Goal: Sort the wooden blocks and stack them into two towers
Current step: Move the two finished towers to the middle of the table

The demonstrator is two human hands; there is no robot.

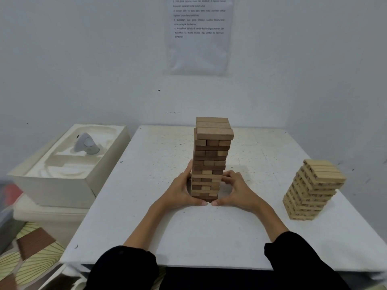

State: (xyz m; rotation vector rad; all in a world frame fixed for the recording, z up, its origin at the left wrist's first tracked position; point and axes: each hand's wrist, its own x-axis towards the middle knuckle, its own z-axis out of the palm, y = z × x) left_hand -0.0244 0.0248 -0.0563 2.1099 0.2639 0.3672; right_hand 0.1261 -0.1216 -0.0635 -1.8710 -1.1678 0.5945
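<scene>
On a white worktop [209, 237] against a bare wall, a tall tower of mixed light and dark brown wooden blocks [211, 155] stands at centre. Its top layers sit out of line with the courses below, jutting slightly to the right. That looks like the main hazard: any uneven squeeze or sideways nudge at the base could carry up the stack and tip the loose upper courses, or topple the whole column. Well apart to the right, near the worktop's edge, a shorter tower of pale printed wooden blocks [312, 191] is visibly twisted layer by layer and looks likely to collapse if the surface is jolted. The person's left hand [180, 191] and right hand [238, 191] form the grip, cupped round the tall tower's lowest courses. The left fingers lie up along its left face and the right fingers curl against its right face. Both thumbs run along the front foot and almost meet, so the grasp is closed on the tower from both sides
</scene>
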